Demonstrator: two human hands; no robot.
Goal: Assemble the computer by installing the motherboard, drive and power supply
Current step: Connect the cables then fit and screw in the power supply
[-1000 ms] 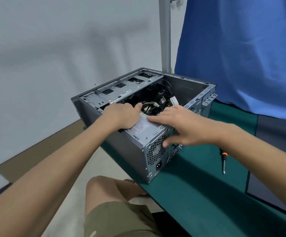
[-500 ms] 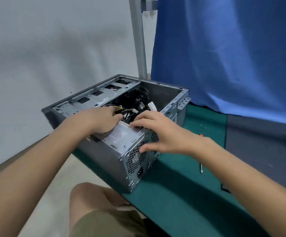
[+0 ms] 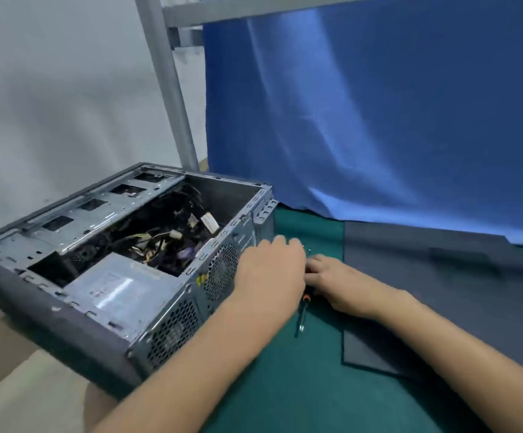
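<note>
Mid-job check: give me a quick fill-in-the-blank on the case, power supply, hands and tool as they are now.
1. The left hand and right hand are both to the ___ of the case.
2. The power supply sits ___ the case.
3. The screwdriver has an ___ collar.
4. The cloth behind is ___.

Missing words: right; inside; orange; blue.
</note>
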